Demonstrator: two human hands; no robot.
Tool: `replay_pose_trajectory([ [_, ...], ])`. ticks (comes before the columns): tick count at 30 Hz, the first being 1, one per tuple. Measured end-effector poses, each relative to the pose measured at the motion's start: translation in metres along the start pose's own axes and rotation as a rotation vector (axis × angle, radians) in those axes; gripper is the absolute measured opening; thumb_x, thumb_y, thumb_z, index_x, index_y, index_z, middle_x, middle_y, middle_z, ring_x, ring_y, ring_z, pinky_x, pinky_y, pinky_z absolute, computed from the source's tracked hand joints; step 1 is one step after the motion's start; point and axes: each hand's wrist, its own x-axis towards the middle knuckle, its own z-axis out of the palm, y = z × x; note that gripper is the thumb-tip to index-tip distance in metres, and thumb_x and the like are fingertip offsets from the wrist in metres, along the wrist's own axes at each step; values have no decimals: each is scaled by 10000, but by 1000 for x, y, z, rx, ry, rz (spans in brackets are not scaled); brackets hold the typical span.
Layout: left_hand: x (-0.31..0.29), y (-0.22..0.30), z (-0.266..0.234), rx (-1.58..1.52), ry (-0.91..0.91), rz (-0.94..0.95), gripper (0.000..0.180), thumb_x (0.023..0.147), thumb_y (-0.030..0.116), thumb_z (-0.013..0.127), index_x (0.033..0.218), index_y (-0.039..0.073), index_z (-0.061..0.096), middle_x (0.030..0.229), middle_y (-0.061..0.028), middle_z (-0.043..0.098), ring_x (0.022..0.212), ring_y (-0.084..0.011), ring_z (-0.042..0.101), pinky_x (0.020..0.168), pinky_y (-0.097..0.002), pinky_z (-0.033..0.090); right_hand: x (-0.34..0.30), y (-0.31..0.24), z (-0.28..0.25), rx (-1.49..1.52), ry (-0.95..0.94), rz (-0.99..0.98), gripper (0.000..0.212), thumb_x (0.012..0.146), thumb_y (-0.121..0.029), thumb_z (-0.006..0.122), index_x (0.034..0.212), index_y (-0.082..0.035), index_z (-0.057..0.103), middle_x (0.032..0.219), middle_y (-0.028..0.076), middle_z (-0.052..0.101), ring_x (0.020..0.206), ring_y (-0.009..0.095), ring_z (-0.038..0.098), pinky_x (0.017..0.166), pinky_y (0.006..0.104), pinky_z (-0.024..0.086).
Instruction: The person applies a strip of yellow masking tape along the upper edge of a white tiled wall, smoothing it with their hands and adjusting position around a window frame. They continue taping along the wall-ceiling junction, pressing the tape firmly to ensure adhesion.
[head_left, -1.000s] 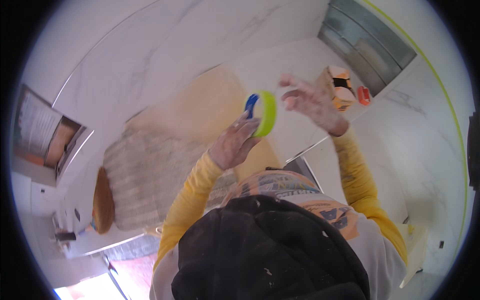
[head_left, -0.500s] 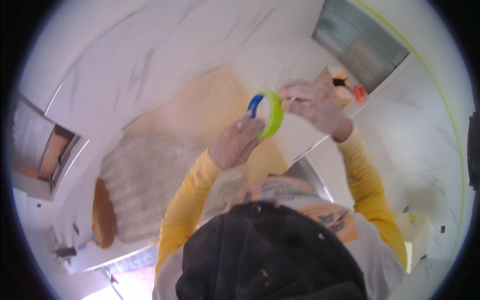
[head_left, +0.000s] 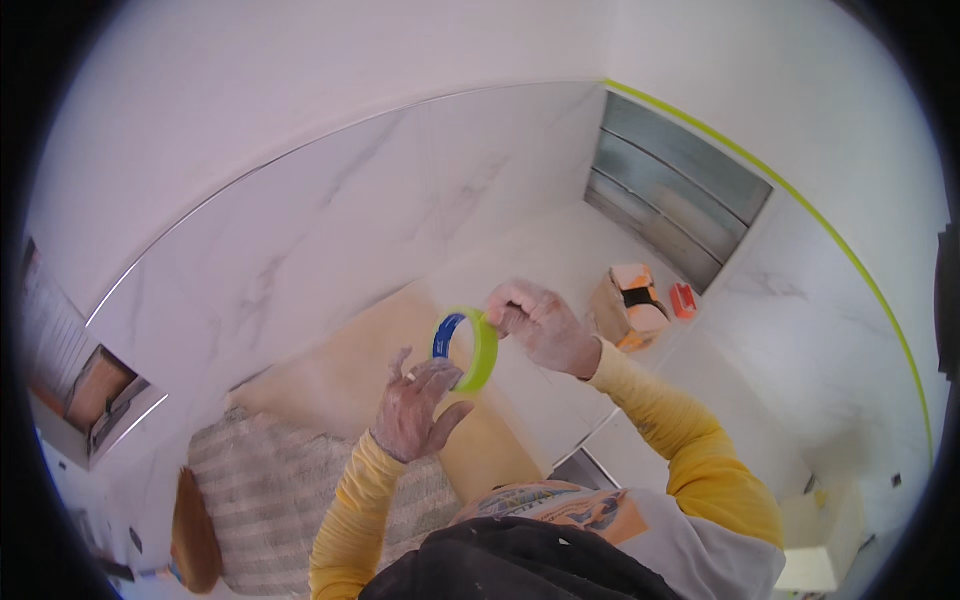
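Observation:
A roll of bright green tape (head_left: 484, 352) with a blue inner core is held up between my hands. My left hand (head_left: 408, 408) has its middle fingers hooked over the roll's lower left side, partly covering the core. The thumb and one finger of that hand stick out away from the roll. My right hand (head_left: 545, 325) is closed, its thumb and fingers pinched at the roll's upper right rim. Whether it grips the tape's loose end or the rim itself cannot be made out. Whitish dust coats both hands.
A green tape line (head_left: 800, 202) runs along the right wall above a recessed niche (head_left: 675, 180). Beneath it sit an open cardboard box (head_left: 612, 305) and a small red object (head_left: 683, 300). A beige sheet (head_left: 345, 345) and a striped grey cloth (head_left: 285, 490) lie below.
The view has tilted up, so the hands and roll appear lower and further left. My right hand has curled into a tighter pinch at the rim; my left thumb has spread away from the roll.

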Motion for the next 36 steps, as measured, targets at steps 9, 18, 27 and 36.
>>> replay_pose_trajectory([
  [9,93,-42,-19,158,20,-144,321,741,320,830,893,77,687,798,-48,682,777,-234,655,1062,-486,299,92,62,-134,197,223,-106,174,1024,-167,553,924,-25,558,809,21,571,676,93,558,646,256,495],
  [18,95,-55,-45,75,79,-572,403,808,417,769,714,50,635,618,-51,528,620,-236,528,914,-441,400,168,249,-198,447,-159,310,199,957,-169,632,1082,-15,617,917,49,655,716,134,637,677,290,548],
  [27,163,-26,-137,428,-103,-715,438,842,436,759,712,69,558,653,-49,469,802,-229,428,809,-394,377,349,248,-165,-935,436,-636,769,865,-143,567,1556,-74,238,1590,169,272,1462,356,274,1193,539,222],
  [36,139,5,-187,849,-105,-874,435,914,434,695,1075,68,522,970,-135,536,1086,-302,480,1057,-513,309,407,333,-249,-1079,426,-529,902,779,11,540,1586,-116,157,1639,99,191,1514,310,186,1219,551,136],
])
